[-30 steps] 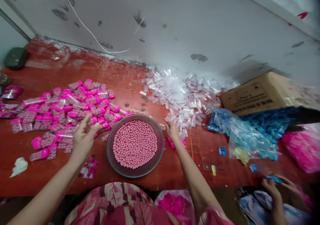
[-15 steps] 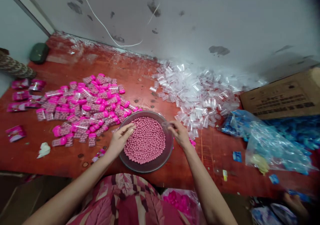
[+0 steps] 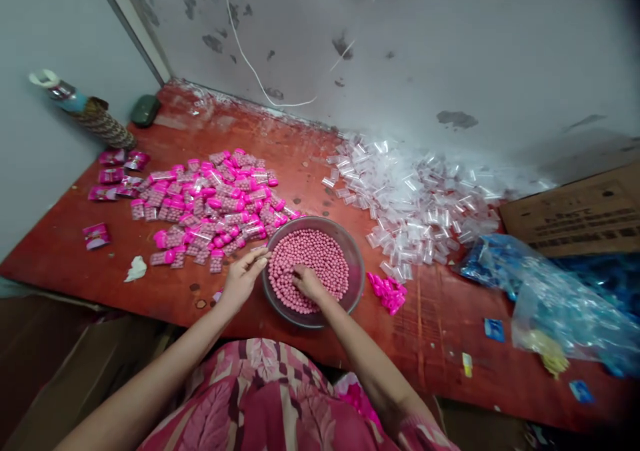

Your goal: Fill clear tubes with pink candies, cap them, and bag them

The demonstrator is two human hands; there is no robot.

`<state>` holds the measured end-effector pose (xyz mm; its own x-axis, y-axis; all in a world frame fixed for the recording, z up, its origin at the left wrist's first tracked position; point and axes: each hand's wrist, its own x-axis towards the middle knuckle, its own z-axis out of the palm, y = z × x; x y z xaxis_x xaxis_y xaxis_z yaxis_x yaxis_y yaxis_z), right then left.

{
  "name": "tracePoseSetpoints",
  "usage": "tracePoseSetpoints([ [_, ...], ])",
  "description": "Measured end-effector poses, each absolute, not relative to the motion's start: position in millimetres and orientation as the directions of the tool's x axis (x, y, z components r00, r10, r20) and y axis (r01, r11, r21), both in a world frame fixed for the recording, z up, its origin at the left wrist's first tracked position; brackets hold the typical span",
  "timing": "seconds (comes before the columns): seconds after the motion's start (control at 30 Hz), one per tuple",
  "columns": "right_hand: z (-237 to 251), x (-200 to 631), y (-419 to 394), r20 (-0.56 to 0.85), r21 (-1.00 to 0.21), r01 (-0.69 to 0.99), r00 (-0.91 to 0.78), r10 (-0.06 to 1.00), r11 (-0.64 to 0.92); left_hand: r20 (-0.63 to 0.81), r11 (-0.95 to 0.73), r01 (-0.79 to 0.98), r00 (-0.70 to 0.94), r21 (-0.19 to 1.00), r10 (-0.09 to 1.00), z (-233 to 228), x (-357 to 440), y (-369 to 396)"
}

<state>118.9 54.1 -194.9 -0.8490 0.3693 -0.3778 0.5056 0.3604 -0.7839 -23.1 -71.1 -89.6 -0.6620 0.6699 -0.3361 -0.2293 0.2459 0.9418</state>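
A dark round bowl holds many small pink balls. My right hand is down among the balls with its fingers closed around a small clear plastic jar, which is mostly hidden by the fingers and balls. At the bowl's left rim, my left hand has thumb and fingers pinched together; what they hold, if anything, is too small to make out. Left of the bowl lies a heap of filled jars with pink caps. Empty clear jars are piled behind and to the right.
Loose pink caps lie right of the bowl. Pink packets and a bottle in a patterned cover are at the left. A cardboard box and a clear bag with blue contents occupy the right. The wall borders the table.
My right hand has moved left from the bowl's right rim, with the clear jar, down into the pink balls. My left hand stays at the left rim. The camera view has shifted left.
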Motion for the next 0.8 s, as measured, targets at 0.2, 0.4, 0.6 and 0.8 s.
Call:
tracePoseSetpoints([
  [0.2,-160.0,134.8,54.3,-0.312,-0.93,0.366,-0.83,0.461,0.029,-0.332,0.332,-0.092,-0.503,0.939,0.798,-104.6,-7.3,-68.6],
  [0.4,-116.7,144.5,61.4,-0.258,-0.965,0.243,-0.812,0.524,-0.098,-0.264,0.235,-0.122,-0.401,0.964,0.877,-97.1,13.2,-42.1],
  [0.6,-66.6,161.3,82.3,-0.092,-0.972,0.197,-0.824,0.559,0.131,-0.415,0.273,-0.444,-0.264,0.854,0.87,-82.7,16.0,-29.7],
  [0.8,-66.2,190.5,99.4,-0.124,-0.953,0.287,-0.67,0.732,0.102,-0.456,0.285,-0.551,-0.201,0.784,0.867,-67.7,17.4,-33.8],
])
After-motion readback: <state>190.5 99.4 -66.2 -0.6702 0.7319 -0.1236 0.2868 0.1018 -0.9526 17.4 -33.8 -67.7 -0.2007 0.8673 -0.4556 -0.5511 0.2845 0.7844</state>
